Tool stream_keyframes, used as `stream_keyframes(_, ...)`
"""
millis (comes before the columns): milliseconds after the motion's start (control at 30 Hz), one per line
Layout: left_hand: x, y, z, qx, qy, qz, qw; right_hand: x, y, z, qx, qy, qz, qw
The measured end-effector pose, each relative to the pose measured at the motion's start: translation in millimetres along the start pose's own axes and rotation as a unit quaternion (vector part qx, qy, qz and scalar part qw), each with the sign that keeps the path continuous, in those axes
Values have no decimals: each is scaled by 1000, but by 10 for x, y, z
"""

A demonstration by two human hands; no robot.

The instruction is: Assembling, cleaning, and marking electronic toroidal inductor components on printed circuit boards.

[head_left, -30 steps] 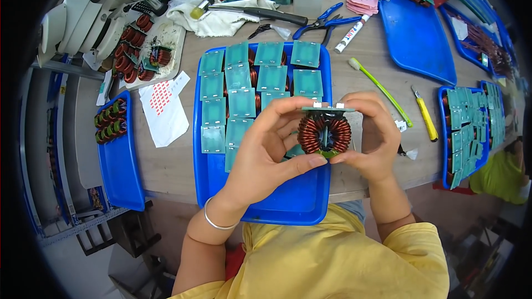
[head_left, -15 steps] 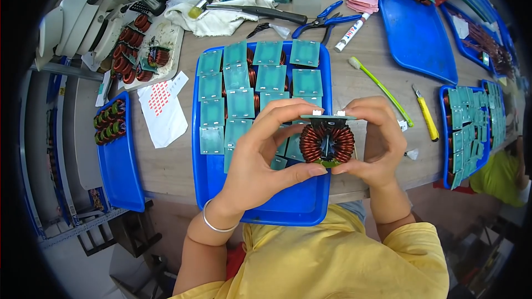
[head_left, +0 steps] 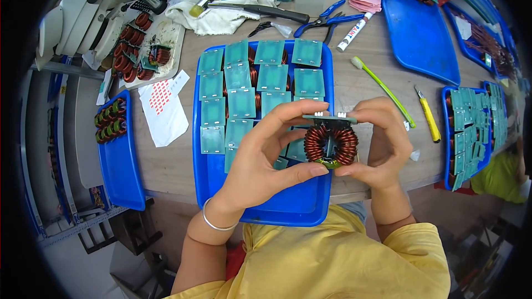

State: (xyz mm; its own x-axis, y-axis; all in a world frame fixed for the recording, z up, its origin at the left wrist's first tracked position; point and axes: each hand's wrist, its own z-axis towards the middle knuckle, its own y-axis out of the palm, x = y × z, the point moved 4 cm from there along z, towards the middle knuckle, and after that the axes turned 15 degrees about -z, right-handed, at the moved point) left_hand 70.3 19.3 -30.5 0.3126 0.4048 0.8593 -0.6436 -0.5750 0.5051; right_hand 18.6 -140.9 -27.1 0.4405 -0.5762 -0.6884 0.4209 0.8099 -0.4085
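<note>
Between both hands I hold a toroidal coil [head_left: 316, 145], wound with copper-brown wire and topped by a small green circuit board with white connectors. My left hand [head_left: 260, 158] grips its left side, fingers on the board's edge and thumb at the coil's base. My right hand [head_left: 385, 141] pinches it likewise from the right. Under and behind the hands lies a blue tray [head_left: 266, 207] with several rows of coils, their green boards [head_left: 271, 52] facing up. My left forearm covers part of the tray's lower left.
Left stands a narrow blue tray [head_left: 124, 180] with a few coils, beside a white paper [head_left: 166, 119]. Behind lie a hammer [head_left: 255, 10], pliers [head_left: 327, 20] and a marker [head_left: 354, 32]. Rightward are a green brush [head_left: 385, 88], a yellow cutter knife [head_left: 428, 116] and another loaded tray [head_left: 465, 133].
The held coil has shifted slightly right and tilted a little, so its two wound halves show more openly. Both hands keep their grip.
</note>
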Motion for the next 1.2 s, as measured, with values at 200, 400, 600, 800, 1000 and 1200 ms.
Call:
stream_keyframes(200, -12, -4, -2, -5, -15, -12, 1000, -58, -38, 24, 6, -12, -29, 999)
stream_keyframes(400, -12, -2, 8, 2, -7, 10, 1000, -75, -39, 40, 7, -22, -54, 998)
stream_keyframes(600, 5, 35, 3, 10, -18, 92, 996, -36, -14, 25, -16, -1, -48, 999)
stream_keyframes(800, 20, 50, 25, -55, 20, 208, 976, -55, 13, 17, -39, -18, -35, 998)
stream_keyframes(1000, 39, 38, 30, -23, 30, 228, 973, -2, 58, 27, -40, -19, -29, 999)
stream_keyframes(1200, 52, 33, 46, -4, 70, 252, 965, -22, 57, 35, -35, -24, -52, 998)
